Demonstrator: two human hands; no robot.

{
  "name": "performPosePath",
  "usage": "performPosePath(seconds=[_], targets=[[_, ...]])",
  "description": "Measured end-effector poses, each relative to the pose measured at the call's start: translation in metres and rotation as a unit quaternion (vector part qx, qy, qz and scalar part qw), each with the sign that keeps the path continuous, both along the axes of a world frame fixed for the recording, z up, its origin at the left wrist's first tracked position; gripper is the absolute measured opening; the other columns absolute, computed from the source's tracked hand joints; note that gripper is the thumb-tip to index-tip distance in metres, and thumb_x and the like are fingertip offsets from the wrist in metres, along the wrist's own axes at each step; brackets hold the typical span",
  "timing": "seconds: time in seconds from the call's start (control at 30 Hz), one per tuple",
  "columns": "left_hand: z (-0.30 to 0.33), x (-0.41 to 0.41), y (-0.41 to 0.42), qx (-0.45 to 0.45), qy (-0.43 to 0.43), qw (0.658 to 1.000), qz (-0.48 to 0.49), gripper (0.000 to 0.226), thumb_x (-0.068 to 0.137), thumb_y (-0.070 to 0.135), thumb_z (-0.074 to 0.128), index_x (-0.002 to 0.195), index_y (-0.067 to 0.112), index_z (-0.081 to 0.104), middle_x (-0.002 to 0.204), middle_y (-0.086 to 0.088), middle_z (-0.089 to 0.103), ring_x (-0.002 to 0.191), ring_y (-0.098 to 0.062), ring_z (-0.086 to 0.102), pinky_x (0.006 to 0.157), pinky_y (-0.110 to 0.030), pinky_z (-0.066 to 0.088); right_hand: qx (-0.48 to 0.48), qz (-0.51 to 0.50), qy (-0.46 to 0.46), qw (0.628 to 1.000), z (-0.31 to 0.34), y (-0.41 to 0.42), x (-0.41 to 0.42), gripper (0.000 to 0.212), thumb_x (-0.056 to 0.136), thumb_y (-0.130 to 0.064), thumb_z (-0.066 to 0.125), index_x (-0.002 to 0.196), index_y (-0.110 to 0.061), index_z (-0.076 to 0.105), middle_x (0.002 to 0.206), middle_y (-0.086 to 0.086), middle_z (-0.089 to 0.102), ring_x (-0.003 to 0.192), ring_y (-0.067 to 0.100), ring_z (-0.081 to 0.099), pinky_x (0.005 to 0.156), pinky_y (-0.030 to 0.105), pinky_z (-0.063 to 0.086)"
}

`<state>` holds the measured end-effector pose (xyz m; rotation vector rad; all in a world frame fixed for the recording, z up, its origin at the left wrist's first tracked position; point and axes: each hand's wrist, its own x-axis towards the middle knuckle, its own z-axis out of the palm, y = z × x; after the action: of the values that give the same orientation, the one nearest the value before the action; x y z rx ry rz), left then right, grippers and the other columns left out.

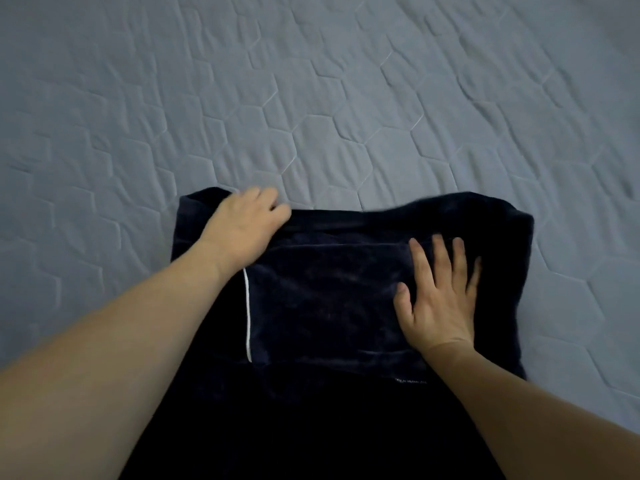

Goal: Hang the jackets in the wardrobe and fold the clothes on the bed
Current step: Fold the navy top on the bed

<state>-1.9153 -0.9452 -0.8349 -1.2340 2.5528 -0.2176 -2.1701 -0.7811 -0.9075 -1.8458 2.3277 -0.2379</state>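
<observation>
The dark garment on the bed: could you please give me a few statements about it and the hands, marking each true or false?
1. The dark garment lies on a grey quilted bedspread. True.
2. The right hand lies flat on the garment with its fingers spread. True.
3. The left hand is off the garment, resting on the bedspread alone. False: it sits at the garment's far left corner, fingers curled at the edge.
4. The garment has a red stripe. False: a thin white piping line runs along its left side.
5. The garment hangs on a hanger. False: no hanger shows.
</observation>
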Motion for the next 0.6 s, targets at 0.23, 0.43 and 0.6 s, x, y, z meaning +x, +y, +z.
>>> performPosePath(seconds=[0.23,0.43,0.6], targets=[[0.002,-0.042,0.0,0.143,0.045,0.985,0.086,0.047,0.077,0.029,0.054,0.124,0.025,0.05,0.124,-0.006,0.043,0.117,-0.03,0.038,0.099,-0.042,0.03,-0.007,0.0,-0.013,1.0,0.0,0.0,0.0,0.067,0.087,-0.043,0.035,0.15,-0.021,0.03,0.158,0.011,0.022,0.149,0.032,0.007,0.119,0.051,-0.004],[0.0,-0.096,0.019,0.278,0.213,0.936,0.044,0.05,0.096,0.022,0.041,0.141,0.041,0.044,0.117,0.011,0.039,0.118,-0.016,0.037,0.106,-0.034,0.031,-0.011,0.005,-0.006,1.0,-0.001,0.0,0.0,0.067,0.087,-0.043,0.035,0.15,-0.02,0.031,0.156,0.012,0.026,0.148,0.034,0.01,0.118,0.053,-0.001],[-0.019,-0.087,0.032,0.346,0.168,0.921,0.066,0.046,0.1,0.057,0.022,0.146,0.058,0.023,0.133,0.008,0.033,0.125,-0.015,0.03,0.112,-0.039,0.029,-0.018,0.011,-0.001,1.0,-0.004,0.0,-0.001,0.062,0.088,-0.043,0.035,0.145,-0.018,0.036,0.146,0.015,0.036,0.147,0.035,0.013,0.118,0.053,0.0]])
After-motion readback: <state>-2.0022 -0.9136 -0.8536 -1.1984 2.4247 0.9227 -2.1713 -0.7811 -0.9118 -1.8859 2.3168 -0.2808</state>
